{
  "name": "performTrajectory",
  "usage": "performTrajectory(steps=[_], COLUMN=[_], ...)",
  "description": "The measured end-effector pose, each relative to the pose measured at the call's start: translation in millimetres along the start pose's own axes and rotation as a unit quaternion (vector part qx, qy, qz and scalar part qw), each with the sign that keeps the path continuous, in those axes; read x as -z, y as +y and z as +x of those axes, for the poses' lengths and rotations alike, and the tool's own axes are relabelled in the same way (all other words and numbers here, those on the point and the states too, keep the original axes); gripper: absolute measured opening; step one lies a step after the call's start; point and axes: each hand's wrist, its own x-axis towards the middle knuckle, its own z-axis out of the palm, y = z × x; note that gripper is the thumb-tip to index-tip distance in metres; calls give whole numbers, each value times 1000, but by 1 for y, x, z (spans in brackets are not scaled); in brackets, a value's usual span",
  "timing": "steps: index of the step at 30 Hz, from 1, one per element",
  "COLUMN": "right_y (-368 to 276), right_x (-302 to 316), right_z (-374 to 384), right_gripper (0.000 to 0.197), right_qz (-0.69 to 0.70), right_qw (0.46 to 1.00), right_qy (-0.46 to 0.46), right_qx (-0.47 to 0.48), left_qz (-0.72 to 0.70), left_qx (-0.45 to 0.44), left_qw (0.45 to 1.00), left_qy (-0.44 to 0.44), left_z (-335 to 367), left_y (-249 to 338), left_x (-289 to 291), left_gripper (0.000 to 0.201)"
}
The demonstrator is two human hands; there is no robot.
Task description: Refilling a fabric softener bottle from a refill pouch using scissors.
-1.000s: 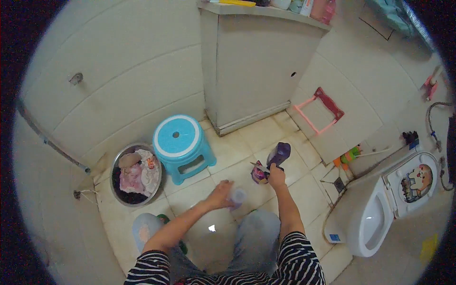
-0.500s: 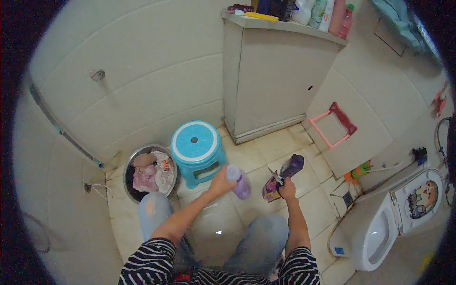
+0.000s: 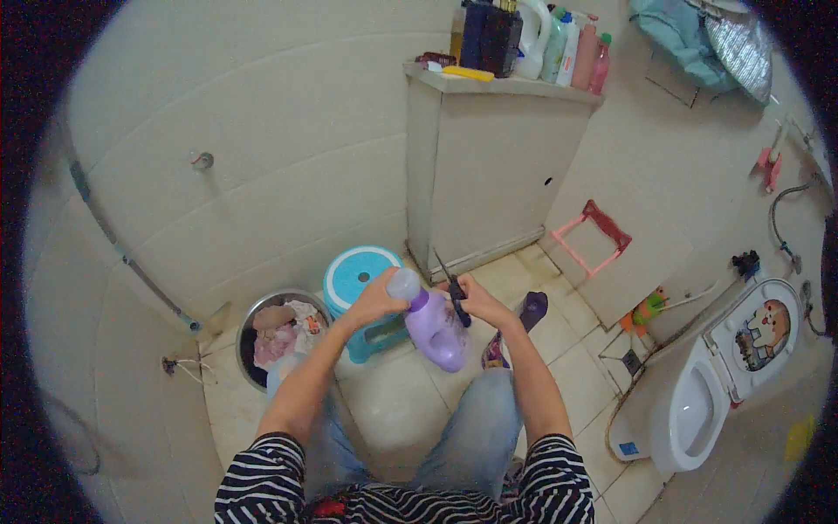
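Note:
A lilac plastic bottle (image 3: 439,336) with a pale translucent cap (image 3: 403,284) hangs tilted between my knees. My left hand (image 3: 375,303) is closed around it near the cap and neck. Black-handled scissors (image 3: 457,299) are in my closed right hand (image 3: 485,303), their blades pointing up and away from me, right beside the bottle. Below my right wrist, a dark purple pack (image 3: 532,307) with a patterned part lies on the floor, partly covered by my forearm.
A blue plastic stool (image 3: 363,266) stands behind my left hand. Left of it, a metal basin (image 3: 248,354) holds pink and white clothes. A cabinet (image 3: 497,166) topped with bottles is ahead; a toilet (image 3: 690,419) is at the right. A pink folding stool (image 3: 594,236) leans on the wall.
My left hand has raised the lilac bottle. My right hand has carried the scissors left and up from over the purple pack to the bottle. The view has shifted.

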Motion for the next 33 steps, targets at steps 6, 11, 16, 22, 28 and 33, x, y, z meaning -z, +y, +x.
performTrajectory(steps=[6, 11, 16, 22, 28, 33], right_y=[-73, -77, -16, 127, 143, 160], right_x=[-57, -102, -165, -192, -231, -237], right_z=[12, 36, 93, 106, 113, 98], right_gripper=[51, 42, 34, 41, 27, 38], right_qz=[88, 88, 172, 184, 511, 504], right_qw=[992, 995, 985, 902, 757, 749], right_qy=[-91, -54, 26, 341, 338, 318], right_qx=[-27, 7, -11, -191, -226, -289], left_qz=[-195, -250, -156, -114, -34, -9], left_qx=[54, 60, 35, 92, 33, 39], left_qw=[978, 966, 977, 951, 950, 960], left_qy=[-49, 15, 139, 272, 309, 279], left_z=[-29, -39, -63, -52, -46, -46], left_y=[26, 10, -43, -40, -55, -52], left_x=[62, 84, 112, 133, 145, 137], left_gripper=[66, 57, 54, 56, 55, 56])
